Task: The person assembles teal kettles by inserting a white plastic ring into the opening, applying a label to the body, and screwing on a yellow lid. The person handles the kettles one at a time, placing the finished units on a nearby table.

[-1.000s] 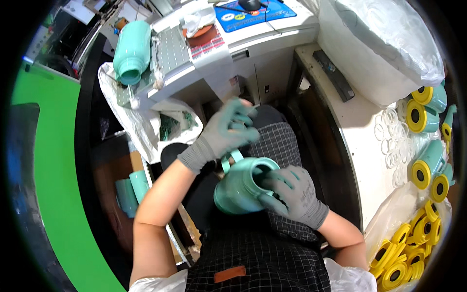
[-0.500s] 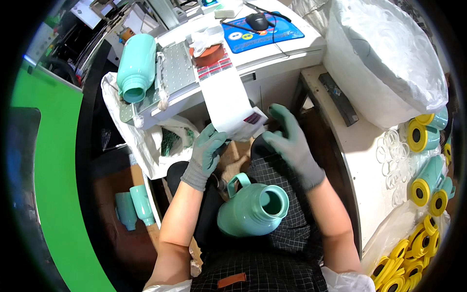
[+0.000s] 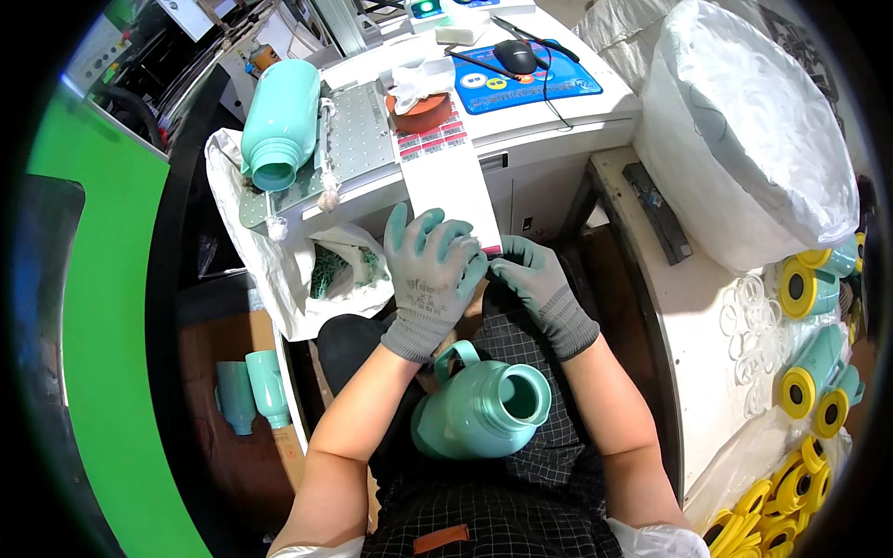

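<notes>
A long white label sheet [image 3: 452, 191] with small red-and-white labels hangs over the table's front edge. My right hand [image 3: 538, 286], in a grey-green glove, pinches its lower right corner, where a bit of red shows. My left hand [image 3: 430, 275], gloved alike, crosses the sheet's lower end with its back showing. Its outer fingers are spread, while thumb and forefinger come together beside my right fingertips; what lies between them is hidden. On my lap leans a mint-green thermos jug body [image 3: 473, 409], its open mouth to the right and its handle toward my left wrist.
A mint-green jug body [image 3: 282, 121] lies on a perforated metal plate [image 3: 358, 130], left of a brown tape roll [image 3: 420, 112]. A mouse [image 3: 516, 57] sits on a blue mat. Right: a big white sack [image 3: 744, 139], white rings [image 3: 747, 321], yellow-lidded jugs and yellow parts [image 3: 777, 507].
My left hand has moved right and up across the sheet's lower end. My right hand has come in and closed on its corner. The sheet's end, curled up before, now hangs behind my hands.
</notes>
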Available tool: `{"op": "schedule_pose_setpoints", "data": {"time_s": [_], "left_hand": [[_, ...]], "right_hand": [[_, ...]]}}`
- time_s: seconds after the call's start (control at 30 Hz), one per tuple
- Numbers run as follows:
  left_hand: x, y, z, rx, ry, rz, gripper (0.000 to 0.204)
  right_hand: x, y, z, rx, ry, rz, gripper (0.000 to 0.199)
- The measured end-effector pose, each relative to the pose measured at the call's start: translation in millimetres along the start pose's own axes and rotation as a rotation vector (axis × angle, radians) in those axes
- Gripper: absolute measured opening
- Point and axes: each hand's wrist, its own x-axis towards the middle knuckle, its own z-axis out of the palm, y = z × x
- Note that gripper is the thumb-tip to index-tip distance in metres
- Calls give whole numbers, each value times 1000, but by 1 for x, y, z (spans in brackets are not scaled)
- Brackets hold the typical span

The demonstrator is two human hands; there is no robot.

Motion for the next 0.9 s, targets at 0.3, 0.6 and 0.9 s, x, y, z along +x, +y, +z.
{"op": "schedule_pose_setpoints", "data": {"time_s": [0.3, 0.6, 0.9], "left_hand": [[-37, 25, -30, -287, 39, -198, 21], [-90, 123, -84, -1190, -250, -251, 21], [-90, 92, -145, -1050, -4, -634, 12]], "right_hand": [[-35, -13, -3, 142, 265, -87, 32], [-238, -60, -58, 153, -111, 675, 63], [-256, -33, -2, 246, 13, 496, 89]]}}
